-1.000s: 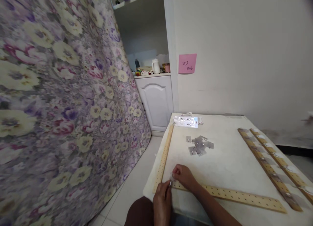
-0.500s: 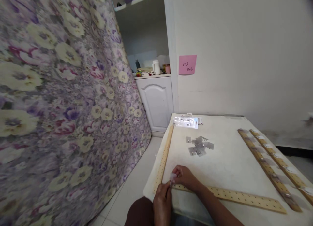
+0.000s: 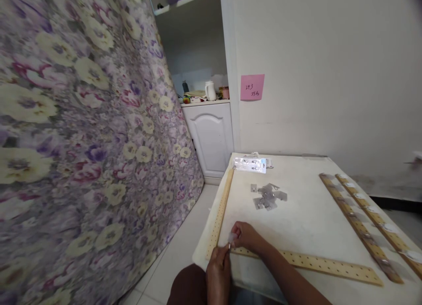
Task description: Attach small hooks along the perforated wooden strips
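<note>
My right hand (image 3: 243,236) pinches a small clear square adhesive hook (image 3: 231,237) near the table's front left corner. Just below it, my left hand (image 3: 219,265) is closed, its thumb and finger meeting at a shiny metal bit of the same hook. Both hands are over the left end of a perforated wooden strip (image 3: 329,265) along the front edge; the left hand hides that end. A second perforated strip (image 3: 221,212) runs up the left edge. Beyond the hands lies a loose pile of similar clear square hooks (image 3: 268,197).
Two darker wooden strips (image 3: 359,226) with clear pads and hooks lie at the table's right. A clear hook package (image 3: 249,165) rests at the far left corner. A floral curtain (image 3: 99,120) hangs to the left, and a white cabinet (image 3: 211,138) stands behind.
Almost nothing differs. The hands stay together at the same spot with the small hook, and the whole view has shifted very slightly.
</note>
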Demonstrator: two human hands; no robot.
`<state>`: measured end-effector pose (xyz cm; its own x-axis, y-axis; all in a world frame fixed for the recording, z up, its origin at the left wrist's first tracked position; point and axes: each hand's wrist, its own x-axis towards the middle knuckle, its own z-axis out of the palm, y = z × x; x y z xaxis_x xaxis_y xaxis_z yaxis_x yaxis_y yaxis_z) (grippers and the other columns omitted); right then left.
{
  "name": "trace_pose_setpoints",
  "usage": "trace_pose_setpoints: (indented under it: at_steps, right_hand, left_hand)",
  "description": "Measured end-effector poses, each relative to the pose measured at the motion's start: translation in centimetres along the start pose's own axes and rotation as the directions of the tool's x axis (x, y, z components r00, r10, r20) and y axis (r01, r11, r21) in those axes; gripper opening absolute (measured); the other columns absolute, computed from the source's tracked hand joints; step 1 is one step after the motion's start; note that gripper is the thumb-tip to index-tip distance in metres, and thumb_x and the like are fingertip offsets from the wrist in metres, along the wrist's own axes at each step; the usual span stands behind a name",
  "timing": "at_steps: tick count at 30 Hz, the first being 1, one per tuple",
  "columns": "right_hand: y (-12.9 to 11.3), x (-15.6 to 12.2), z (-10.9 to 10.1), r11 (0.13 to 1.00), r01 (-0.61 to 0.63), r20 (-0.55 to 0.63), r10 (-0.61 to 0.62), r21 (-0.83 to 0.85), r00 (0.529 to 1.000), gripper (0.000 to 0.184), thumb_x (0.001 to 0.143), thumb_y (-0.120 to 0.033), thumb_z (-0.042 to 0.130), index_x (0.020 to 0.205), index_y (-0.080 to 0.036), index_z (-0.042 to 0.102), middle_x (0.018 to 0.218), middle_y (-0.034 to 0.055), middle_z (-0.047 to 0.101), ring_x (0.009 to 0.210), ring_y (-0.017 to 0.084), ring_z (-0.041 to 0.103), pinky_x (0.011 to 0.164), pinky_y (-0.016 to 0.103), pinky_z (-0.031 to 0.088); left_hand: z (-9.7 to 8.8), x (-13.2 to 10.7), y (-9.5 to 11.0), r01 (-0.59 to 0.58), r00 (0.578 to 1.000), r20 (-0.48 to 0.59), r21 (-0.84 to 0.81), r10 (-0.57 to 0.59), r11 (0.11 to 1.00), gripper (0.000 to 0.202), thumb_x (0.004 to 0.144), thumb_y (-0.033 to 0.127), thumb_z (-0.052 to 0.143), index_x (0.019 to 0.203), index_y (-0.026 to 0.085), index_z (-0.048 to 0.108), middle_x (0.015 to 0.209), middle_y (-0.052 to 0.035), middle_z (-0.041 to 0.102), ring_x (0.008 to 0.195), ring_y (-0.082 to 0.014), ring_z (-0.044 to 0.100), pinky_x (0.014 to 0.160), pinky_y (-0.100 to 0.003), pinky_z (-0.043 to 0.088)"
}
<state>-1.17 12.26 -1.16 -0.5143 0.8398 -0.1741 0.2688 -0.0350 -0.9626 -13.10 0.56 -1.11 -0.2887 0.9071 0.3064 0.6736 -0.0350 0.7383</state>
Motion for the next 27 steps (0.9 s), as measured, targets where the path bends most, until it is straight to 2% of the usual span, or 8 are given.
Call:
trace_pose_setpoints:
  at_steps: [8, 12, 20, 27]
  right_hand:
    - [0.0, -0.5, -0.3, 0.997, 0.039, 0.008, -0.040, 0.069, 0.999, 0.034, 0.049, -0.008, 0.070, 0.080, -0.017, 0.058, 0.059, -0.0076, 0.056, 0.054, 0.008, 0.050, 0.051, 0.019, 0.037]
    - [0.3, -0.6, -0.5, 0.992, 0.041, 0.018, -0.043, 0.119, 0.999, 0.036, 0.049, -0.010, 0.071, 0.082, -0.016, 0.060, 0.063, -0.0063, 0.058, 0.057, 0.010, 0.053, 0.054, 0.020, 0.041]
    - [0.0, -1.0, -0.6, 0.994, 0.069, -0.070, -0.064, 0.082, 0.996, 0.032, 0.049, -0.010, 0.071, 0.078, -0.016, 0.062, 0.065, -0.0042, 0.059, 0.060, 0.011, 0.054, 0.055, 0.021, 0.041]
    - [0.3, -1.0, -0.2, 0.997, 0.070, -0.095, -0.068, 0.017, 0.993, 0.032, 0.049, -0.013, 0.073, 0.080, -0.016, 0.063, 0.068, -0.0030, 0.061, 0.060, 0.011, 0.054, 0.055, 0.021, 0.040]
  left_hand:
    - [-0.1, -0.1, -0.4, -0.023, 0.999, -0.034, -0.019, 0.023, 1.000, 0.027, 0.085, 0.031, 0.047, 0.099, 0.022, 0.068, 0.094, -0.0070, 0.069, 0.088, -0.0195, 0.065, 0.079, -0.030, 0.052]
    - [-0.1, -0.1, -0.6, -0.028, 1.000, -0.012, -0.024, 0.028, 0.999, 0.029, 0.086, 0.029, 0.044, 0.104, 0.021, 0.066, 0.097, -0.0078, 0.068, 0.092, -0.0197, 0.064, 0.082, -0.031, 0.051]
    - [0.0, -0.3, -0.4, 0.021, 1.000, 0.002, 0.012, -0.021, 1.000, 0.032, 0.085, 0.031, 0.045, 0.108, 0.019, 0.063, 0.102, -0.0097, 0.067, 0.096, -0.0222, 0.063, 0.084, -0.035, 0.050]
    - [0.2, -0.6, -0.8, -0.015, 1.000, 0.019, -0.018, 0.016, 1.000, 0.032, 0.085, 0.029, 0.045, 0.112, 0.021, 0.061, 0.103, -0.0088, 0.065, 0.097, -0.0210, 0.061, 0.084, -0.034, 0.050]
